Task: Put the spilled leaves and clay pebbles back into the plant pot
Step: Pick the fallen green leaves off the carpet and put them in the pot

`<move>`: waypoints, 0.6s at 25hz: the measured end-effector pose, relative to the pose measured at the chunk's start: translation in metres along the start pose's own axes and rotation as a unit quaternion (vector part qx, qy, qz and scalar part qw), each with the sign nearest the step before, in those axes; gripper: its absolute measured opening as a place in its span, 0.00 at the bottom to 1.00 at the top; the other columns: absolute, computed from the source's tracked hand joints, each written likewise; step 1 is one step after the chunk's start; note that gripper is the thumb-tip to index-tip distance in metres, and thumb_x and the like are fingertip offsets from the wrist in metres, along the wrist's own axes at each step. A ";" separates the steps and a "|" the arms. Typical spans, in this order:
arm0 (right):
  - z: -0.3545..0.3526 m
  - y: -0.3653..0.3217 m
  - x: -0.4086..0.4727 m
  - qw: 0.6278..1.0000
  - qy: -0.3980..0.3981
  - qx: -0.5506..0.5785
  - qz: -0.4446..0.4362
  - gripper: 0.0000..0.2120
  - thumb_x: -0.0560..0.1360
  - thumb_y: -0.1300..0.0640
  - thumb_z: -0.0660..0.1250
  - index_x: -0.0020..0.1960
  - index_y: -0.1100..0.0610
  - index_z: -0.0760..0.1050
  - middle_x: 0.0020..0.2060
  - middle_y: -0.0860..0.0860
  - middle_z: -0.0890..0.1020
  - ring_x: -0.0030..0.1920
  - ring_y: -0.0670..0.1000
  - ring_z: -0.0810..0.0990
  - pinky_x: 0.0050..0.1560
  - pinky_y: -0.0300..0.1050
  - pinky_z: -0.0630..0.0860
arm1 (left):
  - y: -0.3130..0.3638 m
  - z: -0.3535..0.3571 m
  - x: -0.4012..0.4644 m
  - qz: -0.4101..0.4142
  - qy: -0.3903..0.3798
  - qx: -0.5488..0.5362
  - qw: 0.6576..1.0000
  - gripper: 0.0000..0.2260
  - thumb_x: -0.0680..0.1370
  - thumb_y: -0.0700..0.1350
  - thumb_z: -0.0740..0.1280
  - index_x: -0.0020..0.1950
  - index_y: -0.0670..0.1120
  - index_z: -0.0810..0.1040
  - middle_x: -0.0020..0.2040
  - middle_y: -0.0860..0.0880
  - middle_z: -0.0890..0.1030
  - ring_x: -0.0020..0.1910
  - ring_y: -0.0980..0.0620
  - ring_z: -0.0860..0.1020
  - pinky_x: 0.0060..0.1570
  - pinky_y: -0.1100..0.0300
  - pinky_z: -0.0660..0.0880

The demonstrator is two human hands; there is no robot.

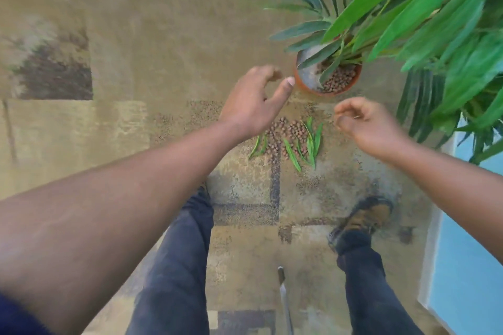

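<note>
Both bare forearms reach forward from the lower corners of the frame toward its centre, above a patterned tan carpet [141,49]. The left hand [251,100] is held out in the air just above and left of the spill, back of the hand toward the camera, thumb stretched out toward the pot and the fingers loosely spread and bent forward; it holds nothing. The right hand [362,122] hovers right of centre, wrist bent, its fingers curled loosely inward with the tips close together; motion blur hides whether anything small sits between them, and nothing shows there. The two hands are apart, one on each side of the spill.

The clay pebbles [285,134] lie in a loose brown heap on the carpet at the middle of the frame, between the hands and lower than them in the picture. Several narrow green leaves [313,141] lie among and beside the pebbles, mostly on their right edge, with a pair at the left edge.

The plant pot [313,87], terracotta-coloured and holding more pebbles, stands just above the spill, upper right of centre. Its plant's long green foliage [408,8] fills the upper right corner.

Dark trouser legs [177,266] and one brown shoe [367,216] show at the bottom of the frame.
</note>
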State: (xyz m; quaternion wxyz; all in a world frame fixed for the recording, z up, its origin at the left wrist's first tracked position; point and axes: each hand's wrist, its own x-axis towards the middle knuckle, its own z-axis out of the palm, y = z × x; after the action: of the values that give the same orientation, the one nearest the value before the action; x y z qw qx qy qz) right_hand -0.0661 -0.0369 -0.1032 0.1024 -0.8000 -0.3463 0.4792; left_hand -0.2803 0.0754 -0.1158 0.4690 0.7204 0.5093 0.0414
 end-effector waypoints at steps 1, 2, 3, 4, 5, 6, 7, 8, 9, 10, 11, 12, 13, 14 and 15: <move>0.001 0.000 0.002 1.000 0.002 0.006 0.003 0.07 0.80 0.58 0.67 0.56 0.48 0.79 0.51 0.51 0.84 0.53 0.54 0.83 0.56 0.53 0.78 | -0.004 0.002 -0.001 -0.019 -0.023 -0.011 0.999 0.19 0.83 0.59 0.61 0.63 0.46 0.78 0.61 0.49 0.80 0.57 0.53 0.77 0.61 0.48 0.77; 0.003 0.002 0.004 1.000 -0.001 0.008 0.007 0.06 0.80 0.58 0.67 0.55 0.49 0.79 0.51 0.53 0.84 0.53 0.55 0.83 0.57 0.54 0.78 | -0.007 0.005 -0.003 -0.037 -0.043 -0.018 0.998 0.17 0.83 0.58 0.62 0.61 0.47 0.79 0.59 0.50 0.81 0.56 0.53 0.78 0.60 0.49 0.78; 0.005 0.007 0.006 1.000 -0.009 0.007 0.014 0.06 0.80 0.58 0.67 0.55 0.50 0.79 0.51 0.54 0.84 0.53 0.56 0.83 0.57 0.55 0.78 | -0.009 0.012 -0.005 -0.054 -0.067 -0.021 0.996 0.15 0.83 0.57 0.63 0.61 0.47 0.79 0.58 0.51 0.81 0.55 0.52 0.79 0.59 0.49 0.78; 0.008 0.013 0.010 1.000 -0.019 0.007 0.019 0.06 0.80 0.58 0.67 0.54 0.50 0.79 0.50 0.54 0.84 0.53 0.57 0.83 0.58 0.55 0.79 | -0.010 0.020 -0.008 -0.070 -0.088 -0.021 0.993 0.15 0.83 0.56 0.64 0.61 0.47 0.79 0.58 0.51 0.82 0.56 0.52 0.80 0.60 0.50 0.78; 0.012 0.020 0.013 0.999 -0.028 0.007 0.024 0.05 0.80 0.58 0.67 0.53 0.50 0.79 0.50 0.53 0.84 0.52 0.57 0.83 0.58 0.55 0.79 | -0.012 0.029 -0.011 -0.084 -0.108 -0.013 0.990 0.15 0.83 0.55 0.64 0.62 0.47 0.79 0.59 0.51 0.82 0.57 0.51 0.80 0.60 0.51 0.77; 0.018 0.029 0.015 0.999 -0.036 0.005 0.030 0.05 0.80 0.58 0.67 0.52 0.48 0.79 0.48 0.51 0.84 0.51 0.55 0.83 0.55 0.52 0.80 | -0.016 0.040 -0.015 -0.098 -0.124 -0.005 0.987 0.14 0.83 0.55 0.64 0.63 0.47 0.79 0.60 0.51 0.81 0.57 0.51 0.79 0.59 0.53 0.77; 0.023 0.039 0.017 0.999 -0.040 0.003 0.036 0.06 0.80 0.58 0.67 0.50 0.47 0.79 0.47 0.49 0.83 0.50 0.53 0.83 0.50 0.48 0.79 | -0.020 0.050 -0.018 -0.109 -0.138 0.006 0.984 0.14 0.83 0.54 0.64 0.64 0.48 0.78 0.61 0.51 0.81 0.57 0.52 0.79 0.56 0.56 0.77; 0.029 0.055 0.020 0.998 -0.037 0.009 0.047 0.06 0.80 0.57 0.67 0.50 0.47 0.79 0.46 0.47 0.83 0.48 0.51 0.82 0.46 0.43 0.76 | -0.025 0.067 -0.020 -0.118 -0.151 0.017 0.981 0.14 0.83 0.54 0.64 0.64 0.48 0.78 0.63 0.51 0.81 0.58 0.52 0.79 0.55 0.57 0.77; 0.035 0.070 0.025 0.998 -0.032 0.017 0.057 0.06 0.80 0.58 0.67 0.50 0.47 0.79 0.45 0.46 0.83 0.47 0.50 0.82 0.43 0.41 0.74 | -0.029 0.081 -0.022 -0.127 -0.161 0.023 0.978 0.15 0.83 0.53 0.64 0.66 0.48 0.77 0.64 0.50 0.80 0.59 0.51 0.79 0.55 0.58 0.77; 0.045 0.086 0.028 0.997 -0.034 0.025 0.068 0.06 0.79 0.58 0.67 0.51 0.48 0.80 0.45 0.47 0.83 0.47 0.50 0.82 0.43 0.41 0.74 | -0.036 0.094 -0.024 -0.135 -0.169 0.028 0.976 0.16 0.83 0.53 0.64 0.68 0.47 0.75 0.66 0.50 0.79 0.61 0.50 0.79 0.57 0.57 0.77; 0.054 0.103 0.031 0.995 -0.036 0.034 0.081 0.06 0.79 0.58 0.67 0.53 0.50 0.80 0.46 0.48 0.83 0.48 0.51 0.82 0.44 0.42 0.75 | -0.044 0.108 -0.025 -0.142 -0.177 0.036 0.973 0.18 0.83 0.53 0.64 0.70 0.47 0.74 0.68 0.50 0.78 0.63 0.49 0.78 0.59 0.56 0.75; 0.063 0.119 0.034 0.994 -0.039 0.039 0.095 0.06 0.79 0.58 0.67 0.55 0.52 0.81 0.47 0.50 0.84 0.49 0.53 0.83 0.46 0.43 0.75 | -0.052 0.122 -0.025 -0.149 -0.181 0.045 0.971 0.19 0.83 0.53 0.65 0.71 0.47 0.73 0.69 0.50 0.77 0.64 0.48 0.78 0.59 0.56 0.74; 0.070 0.134 0.039 0.992 -0.041 0.039 0.109 0.08 0.79 0.58 0.67 0.57 0.54 0.80 0.49 0.52 0.84 0.50 0.54 0.83 0.46 0.44 0.75 | -0.062 0.135 -0.024 -0.154 -0.184 0.058 0.969 0.19 0.83 0.52 0.65 0.72 0.46 0.73 0.70 0.49 0.76 0.65 0.47 0.77 0.58 0.56 0.72; 0.078 0.148 0.044 0.991 -0.043 0.037 0.122 0.09 0.79 0.57 0.67 0.59 0.55 0.80 0.50 0.53 0.84 0.52 0.55 0.83 0.48 0.44 0.75 | -0.073 0.147 -0.023 -0.155 -0.186 0.075 0.967 0.20 0.83 0.52 0.65 0.73 0.46 0.72 0.71 0.48 0.76 0.66 0.47 0.76 0.60 0.56 0.72; 0.087 0.160 0.049 0.990 -0.044 0.037 0.132 0.11 0.79 0.57 0.67 0.61 0.55 0.80 0.53 0.54 0.84 0.54 0.55 0.82 0.50 0.45 0.76 | -0.084 0.157 -0.022 -0.155 -0.190 0.098 0.965 0.21 0.83 0.52 0.66 0.74 0.46 0.71 0.72 0.47 0.75 0.67 0.46 0.76 0.62 0.54 0.73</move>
State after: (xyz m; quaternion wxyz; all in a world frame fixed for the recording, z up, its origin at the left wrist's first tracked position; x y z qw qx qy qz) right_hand -0.0508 -0.1375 -0.2620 0.0523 -0.8125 -0.2237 0.5358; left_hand -0.2647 -0.0374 -0.2548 0.4849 0.6696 0.5180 -0.2195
